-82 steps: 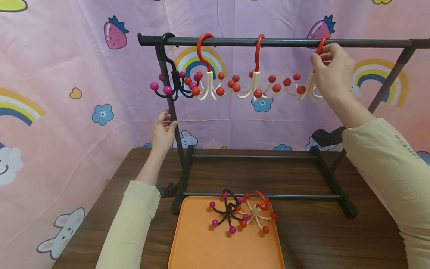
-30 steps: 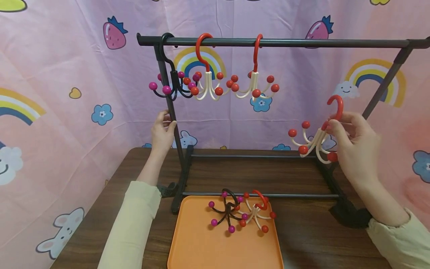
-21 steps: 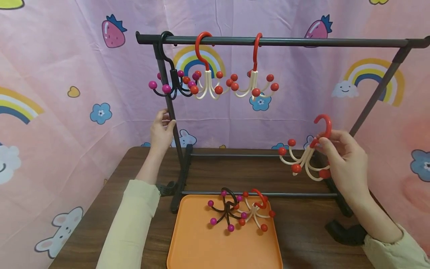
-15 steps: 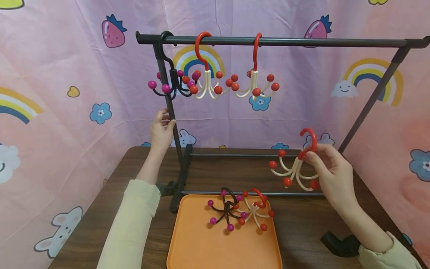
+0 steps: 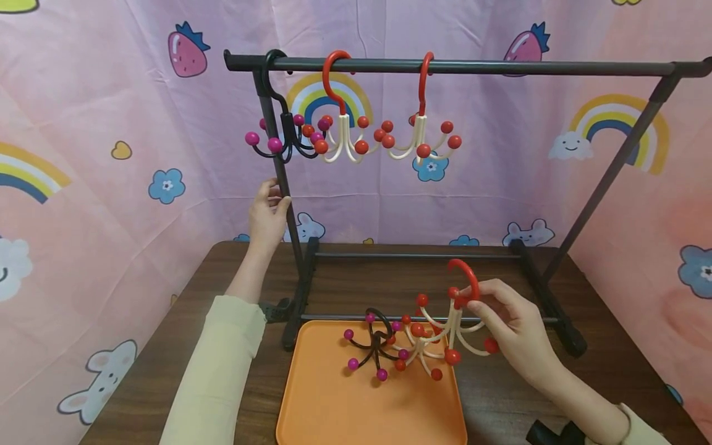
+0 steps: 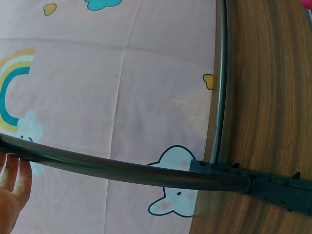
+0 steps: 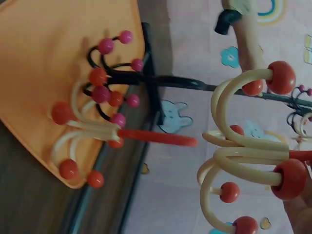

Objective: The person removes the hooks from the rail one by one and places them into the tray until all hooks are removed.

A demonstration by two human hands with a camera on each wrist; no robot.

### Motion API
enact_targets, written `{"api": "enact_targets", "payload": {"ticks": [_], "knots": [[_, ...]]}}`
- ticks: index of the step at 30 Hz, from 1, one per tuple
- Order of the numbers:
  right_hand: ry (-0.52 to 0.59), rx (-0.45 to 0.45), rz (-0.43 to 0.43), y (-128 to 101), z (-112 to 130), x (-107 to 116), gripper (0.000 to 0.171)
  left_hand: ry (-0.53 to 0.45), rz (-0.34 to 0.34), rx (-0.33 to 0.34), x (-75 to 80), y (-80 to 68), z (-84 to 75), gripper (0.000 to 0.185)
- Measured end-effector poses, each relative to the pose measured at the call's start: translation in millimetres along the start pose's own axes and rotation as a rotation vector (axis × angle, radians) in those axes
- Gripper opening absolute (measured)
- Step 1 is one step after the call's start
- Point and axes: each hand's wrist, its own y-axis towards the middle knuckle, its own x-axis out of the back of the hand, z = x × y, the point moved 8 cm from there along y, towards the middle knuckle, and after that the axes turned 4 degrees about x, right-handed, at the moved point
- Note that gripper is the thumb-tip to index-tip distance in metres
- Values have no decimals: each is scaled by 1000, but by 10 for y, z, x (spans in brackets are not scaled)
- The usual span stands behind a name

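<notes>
While left hand (image 5: 266,216) grips the rack post (image 5: 278,167), right hand (image 5: 514,327) pinches a cream hook (image 5: 453,321) just above the orange tray (image 5: 334,408), which holds a black hook (image 5: 375,349) and another cream hook (image 5: 419,352).

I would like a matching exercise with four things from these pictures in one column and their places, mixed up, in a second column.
Things:
1. black hook with pink balls
2. cream hook in the right hand
3. left hand
4. orange tray

Places:
A. on the table
B. on the rack's post
C. hanging at the left end of the top bar
D. just above the tray

Pairs: 1-C, 2-D, 3-B, 4-A
</notes>
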Motion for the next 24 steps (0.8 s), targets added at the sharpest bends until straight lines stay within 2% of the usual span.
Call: {"api": "enact_targets", "payload": {"ticks": [7, 14, 19, 24], "knots": [[89, 17, 89, -152, -46, -215, 25, -12, -10, -3, 6, -6, 6, 37], [177, -23, 168, -368, -223, -461, 20, -11, -11, 3, -1, -5, 11, 37], [173, -69, 156, -505, -362, -546, 19, -11, -7, -7, -9, 9, 8, 37], [175, -68, 139, -623, -442, -629, 19, -19, -9, -17, -5, 3, 3, 36]]}}
